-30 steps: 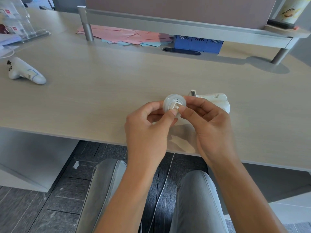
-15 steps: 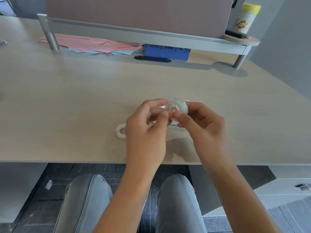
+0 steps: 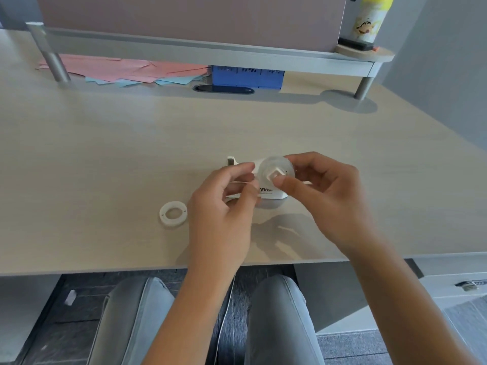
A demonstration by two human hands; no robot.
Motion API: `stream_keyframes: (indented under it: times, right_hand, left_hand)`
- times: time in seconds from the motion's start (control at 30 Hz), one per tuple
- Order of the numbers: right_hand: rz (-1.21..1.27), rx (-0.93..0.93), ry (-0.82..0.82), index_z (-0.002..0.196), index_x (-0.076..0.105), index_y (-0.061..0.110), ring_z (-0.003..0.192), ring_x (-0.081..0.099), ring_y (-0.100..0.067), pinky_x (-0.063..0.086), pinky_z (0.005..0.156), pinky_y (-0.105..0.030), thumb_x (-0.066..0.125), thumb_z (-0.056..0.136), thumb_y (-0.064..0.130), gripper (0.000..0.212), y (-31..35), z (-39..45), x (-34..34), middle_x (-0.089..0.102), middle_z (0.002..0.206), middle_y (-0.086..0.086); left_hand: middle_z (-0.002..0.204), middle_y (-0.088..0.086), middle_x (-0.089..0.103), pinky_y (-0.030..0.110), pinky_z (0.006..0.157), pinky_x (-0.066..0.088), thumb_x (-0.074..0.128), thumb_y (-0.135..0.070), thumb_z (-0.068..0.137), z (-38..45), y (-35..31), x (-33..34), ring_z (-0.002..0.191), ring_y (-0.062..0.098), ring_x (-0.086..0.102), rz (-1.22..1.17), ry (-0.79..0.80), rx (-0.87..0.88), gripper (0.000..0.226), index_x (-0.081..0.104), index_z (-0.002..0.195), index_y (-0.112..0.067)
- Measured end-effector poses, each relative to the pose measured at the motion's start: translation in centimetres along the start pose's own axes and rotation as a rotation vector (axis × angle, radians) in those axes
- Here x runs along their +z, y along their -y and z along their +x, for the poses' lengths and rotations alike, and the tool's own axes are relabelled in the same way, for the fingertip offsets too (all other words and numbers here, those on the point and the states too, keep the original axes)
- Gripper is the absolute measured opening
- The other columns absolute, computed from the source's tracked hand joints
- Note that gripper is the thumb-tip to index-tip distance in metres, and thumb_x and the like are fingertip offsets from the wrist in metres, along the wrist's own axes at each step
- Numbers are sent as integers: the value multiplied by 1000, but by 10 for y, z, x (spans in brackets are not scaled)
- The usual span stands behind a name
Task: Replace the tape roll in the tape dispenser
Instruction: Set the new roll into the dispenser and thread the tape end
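A: We see the clear tape roll (image 3: 275,172) raised above the desk (image 3: 105,154), pinched by the right hand (image 3: 326,198). Its thumb lies against the white square hub at the roll's centre, and its fingers curl behind the far rim. So we read the right hand as closed on the roll.

B: And the left hand (image 3: 224,209)? We find its fingers bent inward, thumb tip and forefinger drawn together just left of the roll. Whether they pinch the loose tape end or touch the roll itself, we cannot tell; the film is too clear to make out.

A: Agreed. Directly behind and beneath both hands stands the white tape dispenser (image 3: 266,192) on the desk, with its cutter end (image 3: 231,162) pointing left and dark lettering on its near side. The roll is in front of the dispenser's upper part, and we cannot say whether the two touch.

B: To the left of the left hand, apart from it, we note an empty white tape core (image 3: 173,214) lying flat on the desk.

A: At the far edge, under the raised shelf (image 3: 210,55), we mark pink and blue papers (image 3: 118,71) and a blue box (image 3: 247,77). A yellow-capped bottle (image 3: 371,18) stands on the shelf's right end.
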State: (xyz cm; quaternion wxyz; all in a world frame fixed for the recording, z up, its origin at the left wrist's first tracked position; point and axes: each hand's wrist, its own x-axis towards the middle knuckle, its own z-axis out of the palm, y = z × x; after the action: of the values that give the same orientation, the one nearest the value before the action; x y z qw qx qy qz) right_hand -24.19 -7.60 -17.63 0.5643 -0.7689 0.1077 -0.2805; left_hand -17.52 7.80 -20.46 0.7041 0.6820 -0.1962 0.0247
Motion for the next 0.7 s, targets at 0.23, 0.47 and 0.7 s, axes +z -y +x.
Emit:
stream_keyframes:
  times: [0.23,0.47,0.7]
  right_hand:
    - [-182,36,-44,103,79,19,79,72,-4,60,85,-30,82,89,24,15,-5,38,-14,81,98,3]
    - [-267,-23,72,101,80,16,95,75,-14,61,88,-37,80,90,19,12,-10,45,-12,80,102,7]
    - [-346,-52,118,102,80,26,93,71,-14,59,87,-40,81,89,23,13,-11,47,-11,77,104,2]
  left_hand:
    - [118,1,68,30,98,51,63,-12,96,-17,10,8,118,21,62,399,-14,333,26,73,120,-10]
    - [155,1,48,34,118,40,60,-27,101,-16,16,10,150,21,39,623,146,334,44,56,142,-13]
    - [153,5,54,44,114,47,53,-36,100,-19,16,15,148,25,46,811,184,346,52,56,143,-8]
